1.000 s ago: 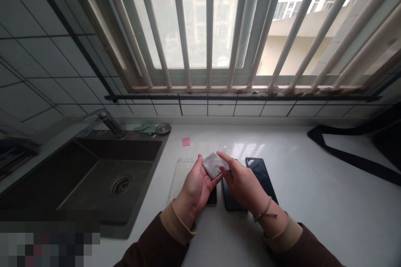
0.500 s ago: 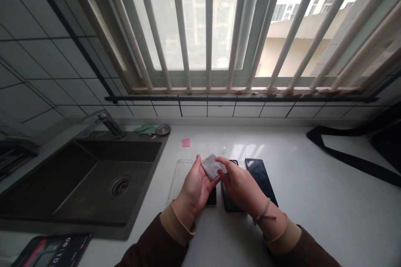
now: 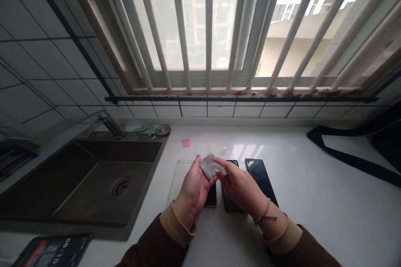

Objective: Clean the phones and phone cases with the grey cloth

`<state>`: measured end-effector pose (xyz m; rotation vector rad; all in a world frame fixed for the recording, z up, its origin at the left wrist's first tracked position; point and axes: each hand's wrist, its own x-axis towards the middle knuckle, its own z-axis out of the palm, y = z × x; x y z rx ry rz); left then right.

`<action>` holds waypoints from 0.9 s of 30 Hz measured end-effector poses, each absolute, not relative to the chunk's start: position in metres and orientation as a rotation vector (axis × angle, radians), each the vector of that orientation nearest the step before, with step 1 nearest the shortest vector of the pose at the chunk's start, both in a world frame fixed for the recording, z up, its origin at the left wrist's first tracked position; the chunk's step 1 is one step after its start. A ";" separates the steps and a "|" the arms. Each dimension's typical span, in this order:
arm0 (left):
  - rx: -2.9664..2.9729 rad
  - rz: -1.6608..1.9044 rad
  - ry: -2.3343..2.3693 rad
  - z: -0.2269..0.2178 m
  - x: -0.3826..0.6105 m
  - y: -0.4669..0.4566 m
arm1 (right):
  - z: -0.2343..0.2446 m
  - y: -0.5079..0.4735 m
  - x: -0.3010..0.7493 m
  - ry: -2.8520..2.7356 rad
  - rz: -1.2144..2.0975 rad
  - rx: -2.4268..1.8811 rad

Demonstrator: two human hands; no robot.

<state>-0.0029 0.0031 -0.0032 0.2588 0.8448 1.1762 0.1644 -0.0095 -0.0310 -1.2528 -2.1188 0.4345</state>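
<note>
Over the counter, a small folded grey cloth [image 3: 210, 166] rests on the fingers of my left hand [image 3: 194, 187], its thumb along the near-left edge. From the right, my right hand [image 3: 242, 185] pinches the cloth's right corner between thumb and fingers. Below the hands lie dark phones: one phone [image 3: 212, 199] mostly hidden under my left hand, a phone in a black case [image 3: 230, 204] partly behind my right hand, and a larger dark phone [image 3: 261, 179] to the right. A clear phone case [image 3: 179, 177] is left of my left hand.
A steel sink [image 3: 103, 192] with a faucet [image 3: 111, 123] takes up the left. Behind it are a green cloth [image 3: 145, 129] and a metal drain strainer [image 3: 163, 129]. A pink sticky note [image 3: 186, 142] lies farther back. A screen showing a timer [image 3: 53, 252] is front left; a black strap [image 3: 347, 156] lies right.
Both hands have stayed nearly in place. The grey cloth has shifted very slightly to the left, with my right fingers still at its corner.
</note>
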 end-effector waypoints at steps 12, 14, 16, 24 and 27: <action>0.263 1.101 0.826 -0.006 -0.001 0.002 | -0.032 -0.008 0.161 -2.207 0.405 -1.366; 0.262 1.092 0.827 -0.006 -0.001 0.001 | -0.032 -0.007 0.161 -2.208 0.412 -1.380; 0.263 1.090 0.830 -0.005 -0.001 0.001 | -0.033 -0.007 0.161 -2.203 0.422 -1.384; 0.260 1.128 0.828 -0.008 -0.001 0.002 | -0.030 -0.009 0.161 -2.101 0.423 -1.337; 0.352 1.179 0.828 -0.013 0.000 0.002 | -0.029 -0.010 0.163 -2.005 0.371 -1.339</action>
